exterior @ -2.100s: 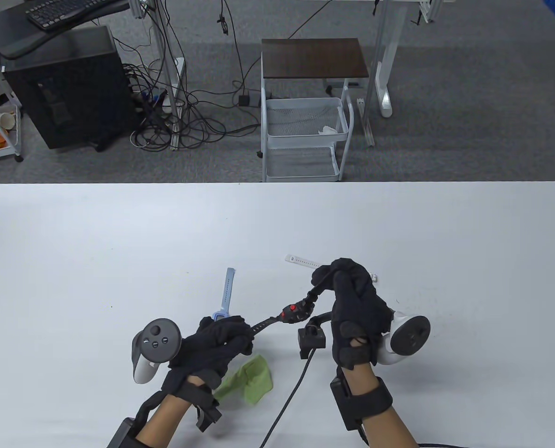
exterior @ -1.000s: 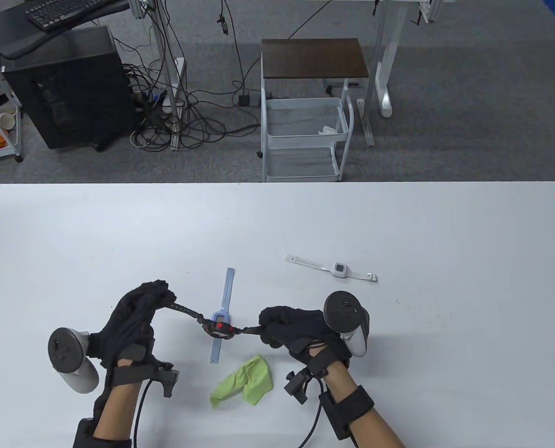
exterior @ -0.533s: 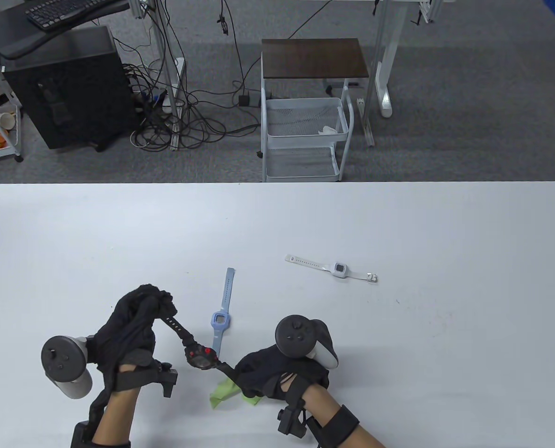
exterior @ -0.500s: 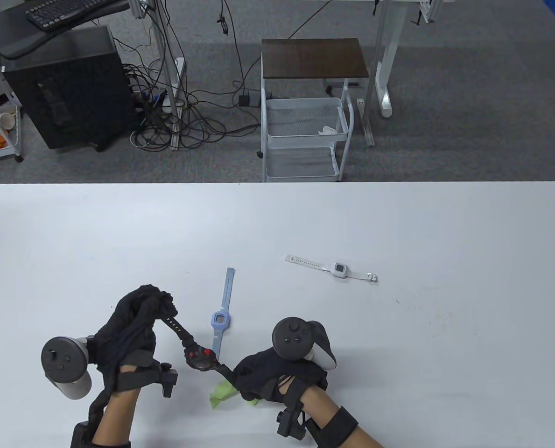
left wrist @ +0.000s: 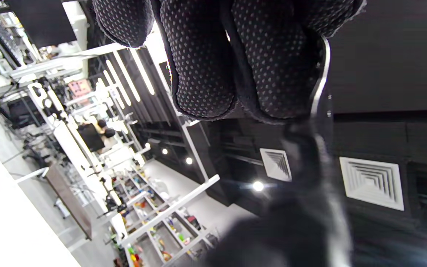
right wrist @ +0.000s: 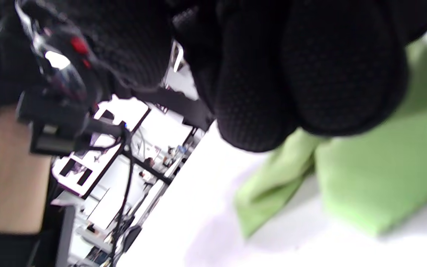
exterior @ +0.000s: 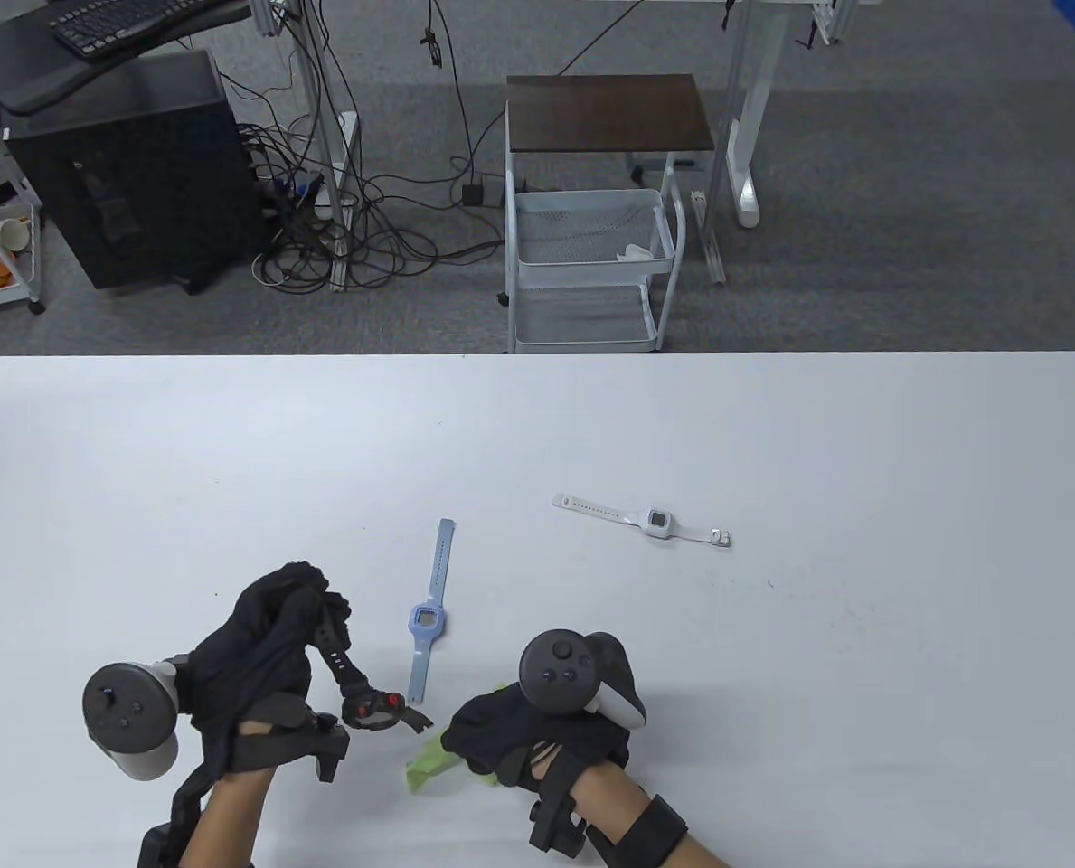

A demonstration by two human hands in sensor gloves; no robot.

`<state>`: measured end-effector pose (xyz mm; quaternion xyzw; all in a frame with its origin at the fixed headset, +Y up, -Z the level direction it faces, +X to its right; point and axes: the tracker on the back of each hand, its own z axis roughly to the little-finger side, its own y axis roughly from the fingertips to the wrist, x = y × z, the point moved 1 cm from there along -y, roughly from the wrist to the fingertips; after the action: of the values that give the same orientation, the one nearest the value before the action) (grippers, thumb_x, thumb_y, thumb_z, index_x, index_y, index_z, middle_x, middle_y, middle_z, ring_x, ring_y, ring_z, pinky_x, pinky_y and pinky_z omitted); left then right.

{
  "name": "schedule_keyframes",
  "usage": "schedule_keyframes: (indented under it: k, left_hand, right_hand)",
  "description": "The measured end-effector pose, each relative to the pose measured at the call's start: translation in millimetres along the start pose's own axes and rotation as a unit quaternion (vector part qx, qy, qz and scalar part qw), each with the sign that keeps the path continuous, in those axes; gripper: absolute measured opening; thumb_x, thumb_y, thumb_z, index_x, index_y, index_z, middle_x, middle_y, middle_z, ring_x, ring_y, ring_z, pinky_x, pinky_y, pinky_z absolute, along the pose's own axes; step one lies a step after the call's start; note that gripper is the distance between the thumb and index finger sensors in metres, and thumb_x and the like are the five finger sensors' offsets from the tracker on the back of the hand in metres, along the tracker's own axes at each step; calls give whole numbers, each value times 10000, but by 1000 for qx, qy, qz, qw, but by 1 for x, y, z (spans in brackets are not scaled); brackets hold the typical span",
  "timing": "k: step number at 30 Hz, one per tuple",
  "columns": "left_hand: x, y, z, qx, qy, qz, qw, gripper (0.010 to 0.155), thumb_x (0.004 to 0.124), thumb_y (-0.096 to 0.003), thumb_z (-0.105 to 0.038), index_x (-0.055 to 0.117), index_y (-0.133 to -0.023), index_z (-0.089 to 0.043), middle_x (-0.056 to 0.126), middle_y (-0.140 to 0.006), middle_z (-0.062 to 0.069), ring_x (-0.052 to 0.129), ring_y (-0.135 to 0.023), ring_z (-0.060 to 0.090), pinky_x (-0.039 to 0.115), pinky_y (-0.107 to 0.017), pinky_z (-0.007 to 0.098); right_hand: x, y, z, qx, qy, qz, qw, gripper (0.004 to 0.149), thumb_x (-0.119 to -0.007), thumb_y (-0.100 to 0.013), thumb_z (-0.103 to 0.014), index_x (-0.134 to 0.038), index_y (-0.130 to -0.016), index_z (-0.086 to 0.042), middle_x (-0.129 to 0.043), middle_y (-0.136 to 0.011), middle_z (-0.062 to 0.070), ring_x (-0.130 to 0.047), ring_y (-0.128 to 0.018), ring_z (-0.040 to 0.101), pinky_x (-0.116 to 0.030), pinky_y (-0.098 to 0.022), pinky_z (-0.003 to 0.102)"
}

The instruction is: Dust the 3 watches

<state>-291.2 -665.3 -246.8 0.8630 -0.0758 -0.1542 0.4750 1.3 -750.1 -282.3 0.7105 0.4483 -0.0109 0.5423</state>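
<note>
Right hand dropping the black watch strap, going for the green cloth.

Left hand (exterior: 261, 646) is now pinching the black watch (exterior: 370, 705) alone, its case hanging just above the table (exterior: 772, 434). Right hand (exterior: 523, 737) is curling down on the green cloth (exterior: 429, 764), probably gripping it; view is blurry. Wiping is likely starting next. Blue watch (exterior: 427, 619) and white watch (exterior: 655, 522) are lying untouched.

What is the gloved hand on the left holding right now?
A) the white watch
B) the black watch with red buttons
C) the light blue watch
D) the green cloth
B: the left hand grips the strap of the black watch, whose free end dangles.
</note>
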Motion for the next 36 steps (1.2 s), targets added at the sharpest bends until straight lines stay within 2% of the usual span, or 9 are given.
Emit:
schedule_keyframes:
  k: [4, 7, 9, 13, 16, 19, 27, 32, 36]
  left_hand:
    - [3, -1, 4, -9, -3, 10, 1000, 453, 683, -596, -527, 725, -918, -211, 999, -562, -180, 1050, -654, 57, 692, -718, 479]
    - [5, -1, 11, -22, -5, 19, 1000, 455, 682, -595, -526, 724, -919, -208, 999, -565, -178, 1049, -656, 62, 690, -718, 481]
    - [9, -1, 16, -31, -3, 29, 999, 454, 682, -596, -524, 724, -919, -207, 999, -566, -177, 1049, -658, 65, 689, -717, 484]
    - [19, -2, 21, -40, 5, 56, 998, 455, 683, -596, -523, 727, -917, -204, 1001, -564, -174, 1050, -655, 69, 692, -714, 486]
    - [26, -2, 20, -39, 3, 73, 997, 455, 681, -596, -523, 727, -917, -203, 1001, -565, -173, 1050, -656, 69, 693, -713, 485]
    - [29, -2, 19, -39, 5, 81, 996, 455, 682, -595, -522, 729, -916, -201, 1002, -564, -173, 1051, -655, 70, 695, -712, 486]
    - [39, 0, 19, -46, 39, 95, 994, 456, 681, -596, -520, 729, -915, -198, 1001, -562, -173, 1051, -652, 70, 700, -707, 481]
    - [44, 0, 17, -46, 52, 106, 992, 454, 680, -595, -520, 730, -913, -199, 1000, -560, -176, 1053, -649, 68, 703, -707, 478]
    - [46, 1, 15, -47, 63, 109, 991, 454, 679, -596, -518, 730, -913, -197, 1001, -560, -173, 1052, -649, 69, 704, -705, 479]
  right_hand:
    - [24, 3, 9, 5, 29, 64, 998, 511, -849, -403, -459, -955, -671, -37, -1077, -446, 162, -1015, -279, 357, -698, -415, 618]
    - [33, 4, 16, 17, 47, 81, 995, 522, -879, -389, -417, -907, -743, -35, -1036, -549, 198, -978, -381, 404, -651, -452, 646]
    - [31, 1, 22, 25, 75, 63, 995, 545, -894, -379, -386, -857, -816, -61, -947, -694, 253, -898, -520, 466, -575, -493, 681]
    - [19, -2, 33, -12, 130, -22, 991, 657, -905, -373, -405, -733, -950, -143, -669, -953, 311, -649, -767, 555, -405, -560, 728]
    - [12, -4, 39, -24, 150, -50, 987, 723, -908, -370, -443, -667, -995, -171, -530, -1026, 312, -527, -847, 573, -346, -574, 738]
    - [10, -5, 43, -44, 168, -43, 984, 733, -908, -372, -453, -653, -1008, -191, -463, -1051, 313, -451, -884, 580, -219, -568, 769]
    - [4, -8, 42, -29, 195, -40, 980, 590, -902, -368, -425, -809, -911, -214, -506, -1045, 300, -469, -889, 571, -175, -553, 783]
    - [10, -8, 44, -23, 170, 6, 985, 409, -895, -366, -386, -942, -724, -196, -645, -981, 302, -596, -832, 564, -220, -537, 790]
    - [20, -5, 43, -23, 160, 43, 986, 396, -892, -367, -375, -945, -702, -169, -702, -946, 299, -654, -798, 560, -240, -529, 797]
